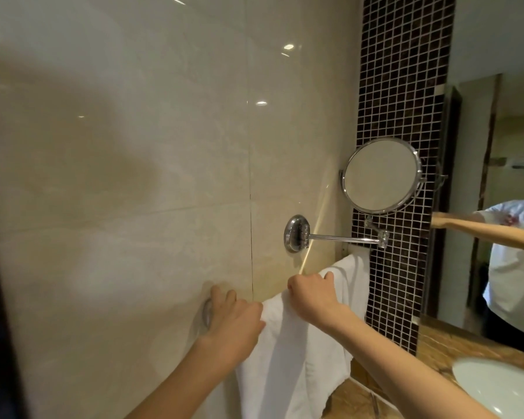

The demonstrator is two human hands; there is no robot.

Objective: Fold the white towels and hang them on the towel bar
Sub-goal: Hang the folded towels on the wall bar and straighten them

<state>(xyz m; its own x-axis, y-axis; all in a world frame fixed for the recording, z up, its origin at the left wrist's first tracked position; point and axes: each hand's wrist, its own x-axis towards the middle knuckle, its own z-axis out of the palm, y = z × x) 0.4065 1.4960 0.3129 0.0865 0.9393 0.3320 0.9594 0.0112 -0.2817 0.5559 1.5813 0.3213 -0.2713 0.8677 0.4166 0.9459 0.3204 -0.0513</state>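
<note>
The right hand's (pixel 312 294) fingers are curled over the top fold of the towel (pixel 288 358), thumb out to the right, pinching the cloth where it crosses the bar, which is itself hidden under it. The left hand's (pixel 233 316) fingers lie close together and reach towards the wall beside the chrome mount (pixel 207 313), thumb side touching the towel's left edge; whether they grip anything cannot be told. The towel hangs at lower centre of the frame, draped over the bar, its front flap long and rumpled, with a second white fold just right of it below the round mirror (pixel 381 175). The likely trouble is uneven drape: if the right hand tugs while the left does not hold the edge, the heavier front flap could drag the cloth off the bar onto the counter (pixel 436 343) by the sink (pixel 496 385) at lower right. A sideways pull may also bunch the fold and spoil it.
</note>
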